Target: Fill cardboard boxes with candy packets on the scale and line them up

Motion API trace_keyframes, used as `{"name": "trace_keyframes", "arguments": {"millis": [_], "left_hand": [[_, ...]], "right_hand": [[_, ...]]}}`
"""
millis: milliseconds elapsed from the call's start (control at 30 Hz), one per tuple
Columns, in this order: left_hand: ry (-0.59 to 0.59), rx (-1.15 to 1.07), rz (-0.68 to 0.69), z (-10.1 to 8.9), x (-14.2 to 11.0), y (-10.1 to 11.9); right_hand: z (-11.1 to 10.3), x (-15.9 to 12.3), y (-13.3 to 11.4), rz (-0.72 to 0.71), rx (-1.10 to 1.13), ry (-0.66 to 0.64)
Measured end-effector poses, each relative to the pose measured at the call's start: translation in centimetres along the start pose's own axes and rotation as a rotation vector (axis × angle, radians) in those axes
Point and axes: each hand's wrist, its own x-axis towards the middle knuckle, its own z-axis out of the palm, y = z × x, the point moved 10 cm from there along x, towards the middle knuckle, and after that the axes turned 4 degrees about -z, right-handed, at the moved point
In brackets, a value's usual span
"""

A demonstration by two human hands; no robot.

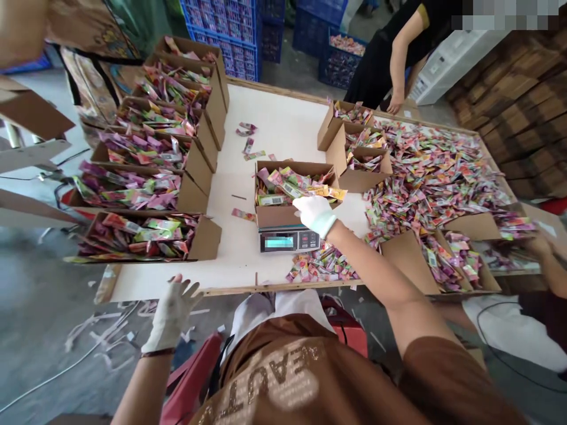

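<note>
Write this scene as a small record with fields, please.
left hand: fingers spread, near table's front edge
right hand: at packets in middle box; grip unclear
middle box: open, on scale
scale: display blurred
left side: row of open boxes holding packets
right side: big heap of loose packets

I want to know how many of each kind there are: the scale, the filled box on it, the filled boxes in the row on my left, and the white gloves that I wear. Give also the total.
Scale: 1
Filled box on it: 1
Filled boxes in the left row: 6
White gloves, left glove and right glove: 2
Total: 10
</note>
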Motion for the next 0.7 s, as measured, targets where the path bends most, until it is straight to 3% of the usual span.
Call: {"name": "trace_keyframes", "arguments": {"millis": [100, 167, 267, 367, 467, 567, 633, 700], "left_hand": [[0.055, 0.015, -0.050, -1.9, 0.1, -2.2], [0.063, 0.024, -0.057, -2.5, 0.4, -2.9], [0.013, 0.045, -0.031, -1.8, 1.0, -3.2], [-0.044, 0.077, -0.024, -0.1, 1.3, -3.5], [-0.084, 0.123, -0.021, 1.9, 0.9, -3.9], [-0.108, 0.150, -0.026, 3.4, 0.3, -4.6], [-0.116, 0.162, -0.044, 3.8, -0.1, -5.4], [-0.109, 0.164, -0.076, 3.5, -0.4, -6.6]], "right_hand": [[-1.1, -1.7, 0.5, -0.061, 0.073, 0.038], [-3.6, -3.5, 2.1, -0.105, 0.195, 0.174], [-7.9, -6.6, 6.3, -0.075, 0.350, 0.463], [-9.4, -8.4, 9.9, 0.010, 0.442, 0.582], [-8.7, -8.6, 11.8, 0.031, 0.488, 0.595], [-6.4, -8.8, 14.1, 0.114, 0.498, 0.588], [-3.4, -9.6, 16.4, 0.291, 0.450, 0.517], [0.8, -10.8, 17.6, 0.474, 0.362, 0.323]]}}
